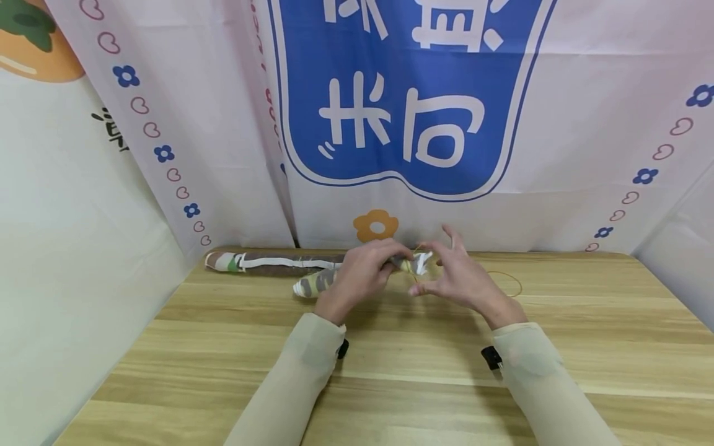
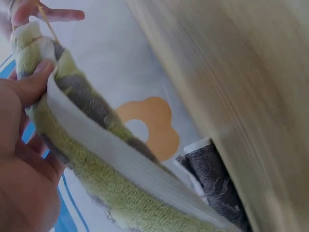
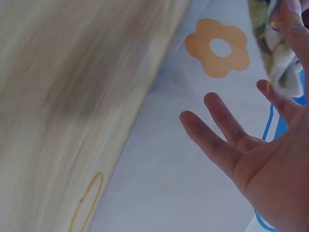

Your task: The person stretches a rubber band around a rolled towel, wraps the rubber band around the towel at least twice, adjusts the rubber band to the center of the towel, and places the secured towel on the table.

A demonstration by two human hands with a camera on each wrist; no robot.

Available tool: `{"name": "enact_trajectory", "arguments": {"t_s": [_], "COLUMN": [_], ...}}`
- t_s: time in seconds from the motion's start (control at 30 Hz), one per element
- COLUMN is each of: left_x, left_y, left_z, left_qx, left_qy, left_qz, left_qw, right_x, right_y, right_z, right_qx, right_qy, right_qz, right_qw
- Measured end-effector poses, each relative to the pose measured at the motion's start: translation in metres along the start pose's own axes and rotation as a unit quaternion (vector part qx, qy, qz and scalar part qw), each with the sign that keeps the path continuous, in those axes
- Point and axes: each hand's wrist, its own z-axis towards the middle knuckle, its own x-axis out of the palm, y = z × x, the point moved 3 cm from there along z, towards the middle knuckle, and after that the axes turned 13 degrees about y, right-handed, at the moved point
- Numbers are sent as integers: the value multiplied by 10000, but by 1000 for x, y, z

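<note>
Towel roll (image 2: 104, 169) and rubber band (image 2: 47, 21)
Left hand (image 1: 362, 271) pinches the roll; right hand (image 1: 467, 280), spread wide, stretches the band.

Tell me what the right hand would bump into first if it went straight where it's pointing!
Probably the rolled-up cloth that the left hand grips: its whitish end sits right by the right hand. Depth is unclear, so they may already be touching.

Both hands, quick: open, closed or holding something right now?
Left hand: closed, holding the rolled towel.
Right hand: open, stretching a rubber band at the towel's end.
</note>
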Motion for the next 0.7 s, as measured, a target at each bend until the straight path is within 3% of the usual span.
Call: {"name": "enact_trajectory", "arguments": {"t_s": [0.13, 0.27, 0.33, 0.5, 0.7], "left_x": [-1, -4, -5, -10, -12], "left_y": [3, 3, 2, -1, 2], "left_z": [1, 1, 1, 2, 4], "left_qx": [-82, -70, -63, -129, -286], "left_qy": [-278, -485, -504, -584, -933], "left_qz": [-402, -1224, -1766, -2950, -3500], "left_qw": [9988, 9913, 9830, 9536, 9317], "right_x": [0, 3, 6, 12, 11], "right_y": [-1, -1, 0, 4, 8], "right_z": [1, 2, 3, 5, 8], "right_qx": [91, 49, -12, -176, -442], "right_qy": [-115, -180, -147, -34, -131], "right_qz": [-239, -101, 235, 1199, 1503], "right_qw": [9996, 9998, 9996, 9926, 9876]}}
